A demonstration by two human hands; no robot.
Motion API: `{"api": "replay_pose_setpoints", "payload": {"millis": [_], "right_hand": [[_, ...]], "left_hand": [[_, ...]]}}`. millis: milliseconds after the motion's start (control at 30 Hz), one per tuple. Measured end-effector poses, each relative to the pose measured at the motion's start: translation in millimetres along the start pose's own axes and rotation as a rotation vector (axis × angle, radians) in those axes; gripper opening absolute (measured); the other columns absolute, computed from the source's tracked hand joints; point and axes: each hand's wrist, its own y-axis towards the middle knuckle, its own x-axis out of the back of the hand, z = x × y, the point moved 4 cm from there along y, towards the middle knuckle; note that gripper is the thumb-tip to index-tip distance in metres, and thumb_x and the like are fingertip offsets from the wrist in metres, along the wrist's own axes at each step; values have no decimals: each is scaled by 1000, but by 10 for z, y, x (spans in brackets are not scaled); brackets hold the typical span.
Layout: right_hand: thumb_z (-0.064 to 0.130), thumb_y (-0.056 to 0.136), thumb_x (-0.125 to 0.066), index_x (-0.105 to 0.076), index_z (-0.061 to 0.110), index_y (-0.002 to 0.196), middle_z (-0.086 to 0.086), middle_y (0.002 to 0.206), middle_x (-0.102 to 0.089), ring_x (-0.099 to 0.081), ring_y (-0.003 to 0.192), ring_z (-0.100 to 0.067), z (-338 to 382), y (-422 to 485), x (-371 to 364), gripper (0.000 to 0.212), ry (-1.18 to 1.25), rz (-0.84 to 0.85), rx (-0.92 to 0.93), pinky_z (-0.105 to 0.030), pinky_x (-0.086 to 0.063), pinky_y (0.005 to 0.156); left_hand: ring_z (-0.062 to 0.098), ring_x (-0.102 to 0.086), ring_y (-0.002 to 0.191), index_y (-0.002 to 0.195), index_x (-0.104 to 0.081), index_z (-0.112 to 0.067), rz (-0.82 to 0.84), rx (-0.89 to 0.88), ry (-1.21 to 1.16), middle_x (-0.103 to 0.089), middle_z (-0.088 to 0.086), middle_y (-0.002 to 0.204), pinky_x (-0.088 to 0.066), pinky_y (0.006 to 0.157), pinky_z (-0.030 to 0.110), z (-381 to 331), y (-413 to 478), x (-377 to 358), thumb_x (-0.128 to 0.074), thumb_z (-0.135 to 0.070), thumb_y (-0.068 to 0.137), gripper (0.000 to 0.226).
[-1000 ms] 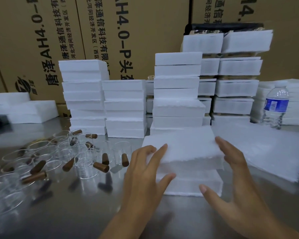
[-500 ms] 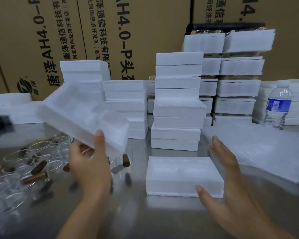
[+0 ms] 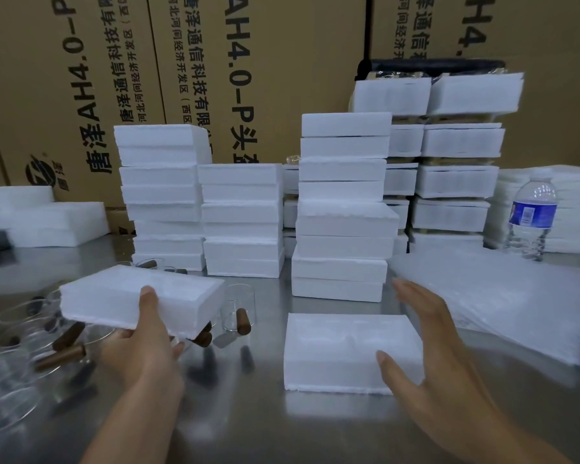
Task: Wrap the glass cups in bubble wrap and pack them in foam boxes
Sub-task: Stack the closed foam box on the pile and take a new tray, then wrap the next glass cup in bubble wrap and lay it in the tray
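On the steel table (image 3: 248, 423) in front of me sits one foam base (image 3: 345, 349), alone and square to the edge, just ahead of the stacked foam boxes (image 3: 342, 209). My read is that we're at the very start of a pack. The box is split in two, and nothing has gone into it that I can see. Its top face looks faintly moulded, but I can't make out any pockets.

Over to the left, the glass cups (image 3: 238, 306) with their brown handles are bunched together on the table, all bare, and I can't spot a wrapped one among them. The bubble wrap (image 3: 503, 303) lies in a flat pile on the right, well apart from the cups, with no sheet pulled out. So wrapping, loading and closing are all left to do for this box. The stacks at back right might be finished ones, but I can't tell from here.

Now the hands. My left hand (image 3: 144, 346) grips the foam lid (image 3: 131, 296) by its near edge, thumb pressed on top and fingers curled underneath. It's held roughly level above the cups, clear of the table. My right hand (image 3: 429, 349) is holding nothing. It stands on edge just right of the foam base, palm facing the box, fingers straight and close together, thumb spread out over the front right corner. Whether that thumb is touching foam, I can't say.

A water bottle (image 3: 531, 219) stands beyond the wrap, out of the way.
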Motion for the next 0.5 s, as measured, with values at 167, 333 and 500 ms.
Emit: {"api": "replay_pose_setpoints", "payload": {"millis": [167,333,500], "right_hand": [[40,88,-52,-8,55,135,30,127,-30,-18,122,7,344,351,-404,65,-38,220,-47,-18,-20,103],[39,93,-45,-27,20,139,-3,126,-53,-37,127,-22,711,811,-1043,53,-191,426,-160,-47,-11,114],[38,94,-41,-45,10,117,-4,100,-56,-51,111,-28,764,1013,-1423,37,-404,537,-280,-55,-10,110]], "left_hand": [[21,-62,74,74,-54,-14,-29,16,38,-62,3,90,-44,48,25,63,127,8,-71,-48,79,38],[15,-58,62,83,-56,-11,-50,39,16,-63,5,91,-42,46,24,110,162,26,-67,-49,81,39],[12,-57,60,94,-59,-12,-26,35,-32,-64,6,92,-42,49,24,153,186,14,-66,-52,81,43]]}}
